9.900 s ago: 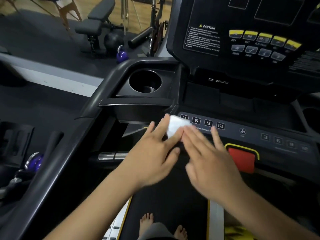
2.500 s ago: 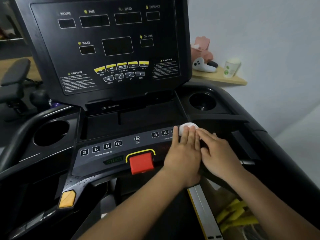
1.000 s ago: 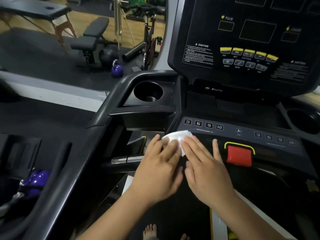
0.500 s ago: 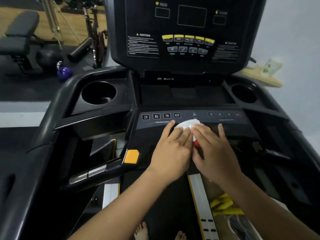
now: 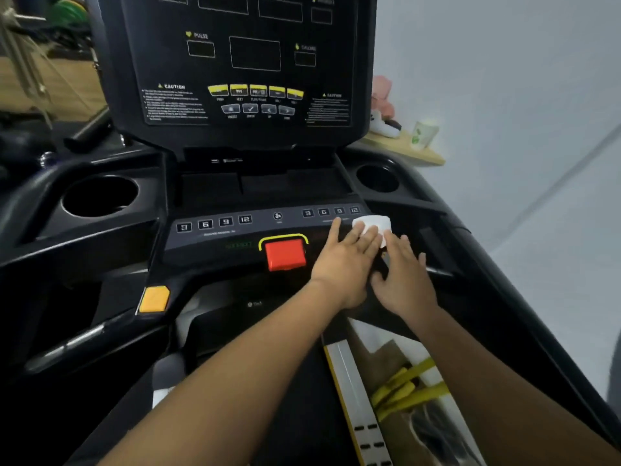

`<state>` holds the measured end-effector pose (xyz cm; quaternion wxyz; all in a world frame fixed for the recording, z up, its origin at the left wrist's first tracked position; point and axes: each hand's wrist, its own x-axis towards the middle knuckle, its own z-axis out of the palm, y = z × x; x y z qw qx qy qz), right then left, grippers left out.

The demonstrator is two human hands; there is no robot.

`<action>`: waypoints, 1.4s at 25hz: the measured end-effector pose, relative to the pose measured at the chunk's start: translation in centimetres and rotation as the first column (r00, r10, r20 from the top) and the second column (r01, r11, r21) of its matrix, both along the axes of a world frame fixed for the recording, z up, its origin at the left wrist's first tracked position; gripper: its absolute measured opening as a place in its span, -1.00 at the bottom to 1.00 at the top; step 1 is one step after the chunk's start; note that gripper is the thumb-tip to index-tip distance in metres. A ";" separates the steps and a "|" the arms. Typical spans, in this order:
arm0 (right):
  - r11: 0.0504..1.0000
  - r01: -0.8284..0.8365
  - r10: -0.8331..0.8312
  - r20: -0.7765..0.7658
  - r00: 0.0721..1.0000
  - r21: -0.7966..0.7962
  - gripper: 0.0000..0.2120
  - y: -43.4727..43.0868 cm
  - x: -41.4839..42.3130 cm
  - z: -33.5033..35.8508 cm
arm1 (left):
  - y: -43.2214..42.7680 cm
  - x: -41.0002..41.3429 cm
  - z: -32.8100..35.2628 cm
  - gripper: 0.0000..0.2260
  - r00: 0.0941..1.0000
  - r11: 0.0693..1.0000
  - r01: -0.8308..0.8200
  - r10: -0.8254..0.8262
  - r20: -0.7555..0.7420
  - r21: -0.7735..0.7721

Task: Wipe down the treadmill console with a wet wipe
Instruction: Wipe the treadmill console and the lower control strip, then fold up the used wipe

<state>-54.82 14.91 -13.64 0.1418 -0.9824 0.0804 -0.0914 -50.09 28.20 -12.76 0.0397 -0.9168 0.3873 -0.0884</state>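
Observation:
The black treadmill console fills the view, with a dark display panel above and a strip of number buttons below. A folded white wet wipe lies on the right end of that button strip. My left hand and my right hand lie flat side by side, fingertips pressing on the near part of the wipe. The wipe's near half is hidden under my fingers. A red stop button sits just left of my left hand.
Round cup holders sit at the left and right of the console. An orange tab is on the left handrail. A wooden shelf with a paper cup hangs on the white wall at right.
Both hands slid the wipe from the left end of the button strip, past the red stop button, to its right end. The stop button is now uncovered.

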 end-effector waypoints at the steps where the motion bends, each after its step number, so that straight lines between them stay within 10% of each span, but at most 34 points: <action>1: 0.999 0.010 -0.011 0.005 1.000 0.049 -0.31 -0.3 -0.4 0.0 | -0.4 -0.4 -0.1 -0.30 1.000 0.999 -0.007 0.007 0.002 -0.039; 7: 0.959 -0.162 0.153 -0.054 0.987 -0.232 -0.30 3.4 -1.9 0.5 | 4.0 -0.1 0.4 -0.79 0.982 0.956 0.061 -0.006 0.189 -0.287; 15: 0.941 -0.335 0.337 -0.162 0.927 0.040 -0.41 5.3 -7.0 2.4 | 7.0 -4.9 1.9 -0.87 0.999 0.930 -0.013 -0.001 -0.037 -0.368; 19: 0.872 -0.183 0.081 0.235 0.969 0.454 -0.77 -1.2 -13.9 4.7 | 0.6 -10.4 4.5 -0.86 0.866 0.719 -0.102 -0.276 -0.417 -0.687; 24: 0.603 -0.018 -0.349 0.284 0.893 0.798 -0.75 -10.6 -26.4 7.1 | -11.5 -19.3 7.3 -0.96 0.527 0.527 -0.249 -0.630 -0.571 -0.812; 28: 0.529 0.117 -0.589 0.265 0.763 0.840 -0.86 -15.5 -36.6 7.3 | -18.8 -27.7 7.6 -0.85 0.155 0.622 -0.336 -0.705 -0.692 -0.708; 35: 0.416 0.462 -0.878 0.212 0.430 0.783 -0.88 -19.6 -53.2 5.6 | -28.7 -41.9 5.9 -0.91 0.098 0.677 0.080 -0.735 -0.671 -0.731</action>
